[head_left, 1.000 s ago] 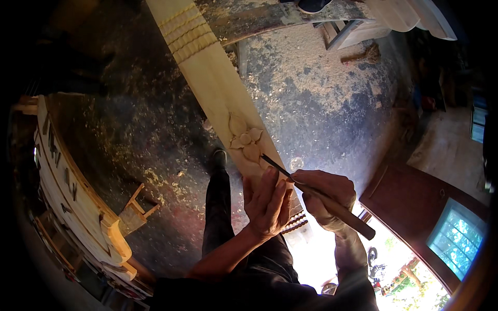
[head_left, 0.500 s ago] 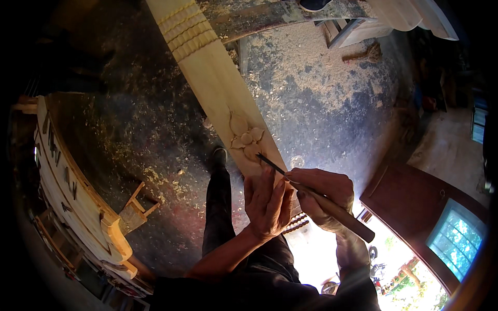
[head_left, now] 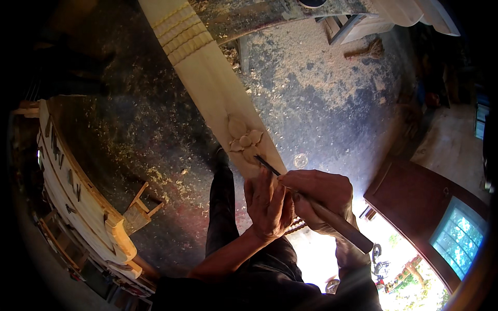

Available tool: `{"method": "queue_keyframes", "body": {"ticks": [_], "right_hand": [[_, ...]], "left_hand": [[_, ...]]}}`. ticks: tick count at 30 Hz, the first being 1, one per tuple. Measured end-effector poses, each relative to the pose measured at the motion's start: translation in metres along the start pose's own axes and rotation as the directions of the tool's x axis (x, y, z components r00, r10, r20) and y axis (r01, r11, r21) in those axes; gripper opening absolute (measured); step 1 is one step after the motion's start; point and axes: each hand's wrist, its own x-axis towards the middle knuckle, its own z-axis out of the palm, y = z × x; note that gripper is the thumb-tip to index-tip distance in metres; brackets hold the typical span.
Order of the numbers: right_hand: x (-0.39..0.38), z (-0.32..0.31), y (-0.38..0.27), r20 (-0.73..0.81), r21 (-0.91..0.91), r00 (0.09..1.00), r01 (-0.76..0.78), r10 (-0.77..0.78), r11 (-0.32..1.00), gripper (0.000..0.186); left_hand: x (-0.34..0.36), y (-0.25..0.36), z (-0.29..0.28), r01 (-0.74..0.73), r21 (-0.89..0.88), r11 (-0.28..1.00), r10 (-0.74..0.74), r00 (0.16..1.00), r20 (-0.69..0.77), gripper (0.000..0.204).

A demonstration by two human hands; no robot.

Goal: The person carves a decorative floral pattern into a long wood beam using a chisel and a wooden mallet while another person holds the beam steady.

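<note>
A long pale wooden board (head_left: 218, 88) slants from the upper left down to my hands, with a carved flower (head_left: 245, 141) in relief near its lower end. My right hand (head_left: 324, 197) is closed around the wooden handle of a carving chisel (head_left: 340, 226). Its dark, narrow blade points up and left, the tip meeting the flower's lower petal. Flat on the board just below the flower, my left hand (head_left: 267, 205) has its fingers stretched out close to the blade. Whether they press on the blade cannot be made out.
Wavy carved ridges (head_left: 181, 32) cross the board's far part. Sawdust (head_left: 311, 57) and shavings litter the dark floor. At left stands a large curved wooden piece (head_left: 85, 192) with several tools on it, near a small wooden frame (head_left: 141, 210). A reddish-brown door (head_left: 410, 199) is at right.
The view has shifted slightly. The chisel tip stays at the lower petal while the handle end dips a little. My right fingers sit slightly closer to the left hand.
</note>
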Motion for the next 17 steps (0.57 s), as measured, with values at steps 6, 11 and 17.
{"method": "queue_keyframes", "body": {"ticks": [6,11,17], "right_hand": [[-0.002,0.006,0.009,-0.031,0.011,0.999,0.034,-0.034,0.999,0.033],[-0.006,0.01,0.007,-0.038,0.0,0.999,-0.003,0.003,1.0,0.033],[-0.014,0.024,0.012,-0.091,0.025,0.996,-0.007,0.009,1.0,0.03]], "left_hand": [[-0.001,0.0,0.001,0.001,0.01,1.0,-0.001,1.0,0.002,0.056],[-0.003,-0.001,0.0,-0.011,-0.002,1.0,0.011,1.0,0.006,0.06],[-0.005,-0.002,0.004,-0.044,0.026,0.999,0.045,0.998,-0.042,0.064]]}}
